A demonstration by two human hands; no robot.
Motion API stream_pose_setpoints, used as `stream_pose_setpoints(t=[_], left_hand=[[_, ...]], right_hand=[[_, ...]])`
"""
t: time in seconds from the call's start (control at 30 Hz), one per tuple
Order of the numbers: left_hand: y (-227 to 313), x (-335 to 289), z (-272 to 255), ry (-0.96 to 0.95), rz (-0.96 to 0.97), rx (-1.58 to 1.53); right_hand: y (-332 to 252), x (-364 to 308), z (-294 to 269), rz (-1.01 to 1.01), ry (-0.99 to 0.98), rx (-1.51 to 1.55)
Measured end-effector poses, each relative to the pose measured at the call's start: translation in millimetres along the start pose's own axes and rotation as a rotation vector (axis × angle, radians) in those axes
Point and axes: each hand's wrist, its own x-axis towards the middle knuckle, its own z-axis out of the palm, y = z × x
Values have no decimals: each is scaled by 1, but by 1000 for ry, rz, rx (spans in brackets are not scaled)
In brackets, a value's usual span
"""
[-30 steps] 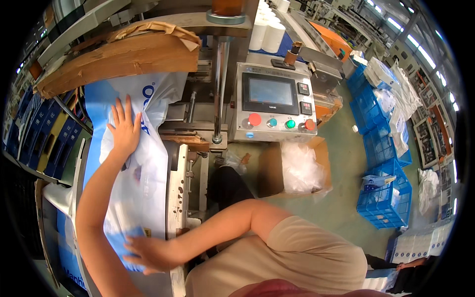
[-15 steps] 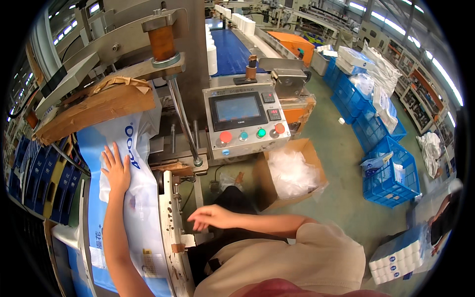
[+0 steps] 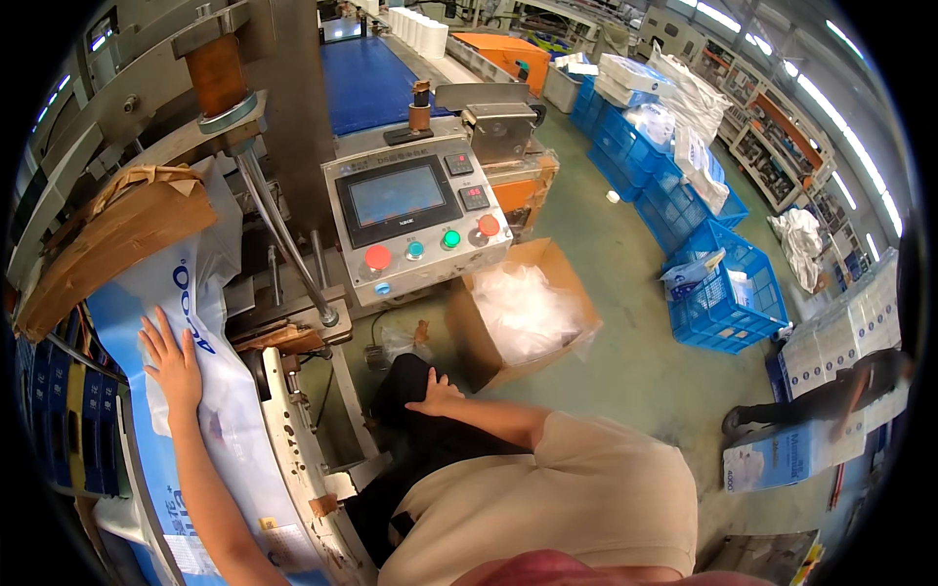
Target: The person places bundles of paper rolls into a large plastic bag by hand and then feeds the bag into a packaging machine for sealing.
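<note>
My left hand (image 3: 172, 366) lies flat with fingers spread on a blue and white plastic package (image 3: 220, 410), which stretches along the machine bed on my left. The package's far end goes under a press bar (image 3: 122, 239) covered in worn brown material, so that end is hidden. My right hand (image 3: 439, 395) rests on my dark-trousered knee, fingers apart and holding nothing. Ahead and between the hands stands a metal control panel (image 3: 415, 210) with a screen and coloured buttons; neither hand touches it.
An open cardboard box (image 3: 469, 342) of crumpled clear film stands beyond my knee. Blue crates (image 3: 728, 293) line the floor at right. Another person's dark-clad leg (image 3: 801, 405) is beside stacked packages (image 3: 845, 327). A blue conveyor (image 3: 376, 88) runs behind the panel.
My right hand has moved from in front of my body onto my knee. The view has turned right, shifting the scene left. My left hand stays flat on the package.
</note>
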Motion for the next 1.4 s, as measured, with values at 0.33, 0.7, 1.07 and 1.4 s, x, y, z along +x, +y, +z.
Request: stream_pose_setpoints(t=[0.33, 0.7, 1.07, 1.4], left_hand=[[-4, 0, 5, 36, 18, 3], [-4, 0, 6, 50, 28, 31], [-4, 0, 5, 57, 31, 11], [-3, -5, -5, 14, -26, 63]], right_hand=[[-6, 12, 12, 3, 129, -2], [-7, 14, 15, 19, 167, -12], [-8, 15, 15, 35, 140, -60], [-13, 19, 16, 20, 156, -55]])
